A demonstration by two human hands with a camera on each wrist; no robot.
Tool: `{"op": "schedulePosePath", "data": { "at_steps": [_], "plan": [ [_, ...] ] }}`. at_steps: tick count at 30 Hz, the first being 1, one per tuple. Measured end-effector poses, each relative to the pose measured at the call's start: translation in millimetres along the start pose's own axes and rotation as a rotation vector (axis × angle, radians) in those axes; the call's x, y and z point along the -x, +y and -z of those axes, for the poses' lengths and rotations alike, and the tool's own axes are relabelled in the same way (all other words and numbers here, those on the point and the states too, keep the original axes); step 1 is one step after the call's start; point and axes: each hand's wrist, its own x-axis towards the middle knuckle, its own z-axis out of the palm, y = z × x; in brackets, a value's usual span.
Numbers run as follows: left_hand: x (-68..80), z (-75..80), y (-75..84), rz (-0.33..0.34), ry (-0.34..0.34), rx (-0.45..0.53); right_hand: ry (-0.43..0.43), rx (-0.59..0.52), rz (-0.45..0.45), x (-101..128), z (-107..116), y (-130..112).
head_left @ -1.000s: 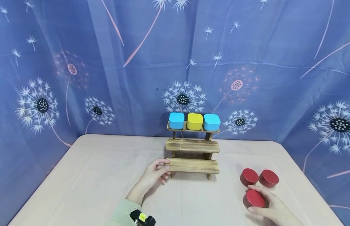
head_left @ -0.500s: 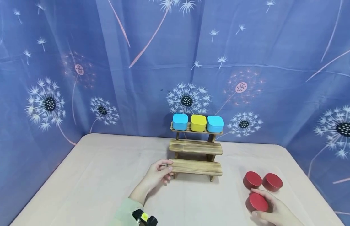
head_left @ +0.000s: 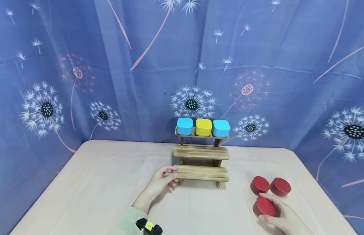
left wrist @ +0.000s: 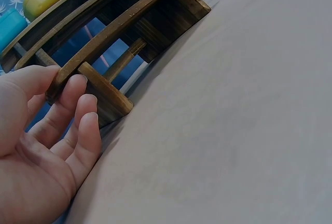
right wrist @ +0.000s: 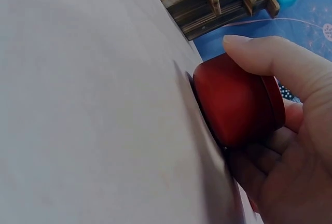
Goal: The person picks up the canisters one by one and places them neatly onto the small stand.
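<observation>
My left hand (head_left: 161, 181) pinches the left end of the lowest step of a three-tier wooden stand (head_left: 202, 173); in the left wrist view the thumb lies on top of the board with fingers below it. At the right, my right hand (head_left: 283, 213) grips a round red tin (head_left: 264, 207) by its sides, thumb nearer me. The right wrist view shows this red tin (right wrist: 233, 99) close on the tabletop. Just behind it stand two more red tins, one on the left (head_left: 260, 185) and one on the right (head_left: 280, 186).
On the stand's top step sit a blue box (head_left: 184, 126), a yellow box (head_left: 203, 127) and another blue box (head_left: 221, 128). A pale cloth covers the table (head_left: 105, 182). Behind and at both sides hangs a blue dandelion-print curtain (head_left: 152, 98).
The head view shifts slightly and swings back. Both hands keep their places, the left on the stand's lowest step and the right on the nearest red tin.
</observation>
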Motion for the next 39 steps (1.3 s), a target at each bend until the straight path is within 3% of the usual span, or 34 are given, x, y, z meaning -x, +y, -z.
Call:
{"op": "schedulePosePath", "data": {
  "at_steps": [9, 16, 24, 31, 35, 39],
  "plan": [
    [0.7, -0.6, 0.0, 0.007, 0.004, 0.009, -0.021, -0.006, -0.002, 1, 2, -3],
    [0.9, -1.2, -1.3, -0.006, 0.007, 0.012, 0.087, 0.001, 0.104, -4, -1, -3],
    [1.8, -1.4, 1.5, -0.001, 0.006, 0.005, 0.114, -0.039, 0.180, -4, -2, -6],
    [0.7, -1.4, 0.2, -0.003, 0.000, 0.016, 0.083, -0.010, 0.118, -4, -2, -16],
    [-0.1, -0.5, -1.9, -0.004, -0.006, 0.015, 0.121, 0.062, 0.122, -5, -3, -23],
    [0.4, 1.0, -2.4, -0.015, -0.010, 0.007, 0.116, 0.039, 0.133, -8, -5, -28]
  ]
}}
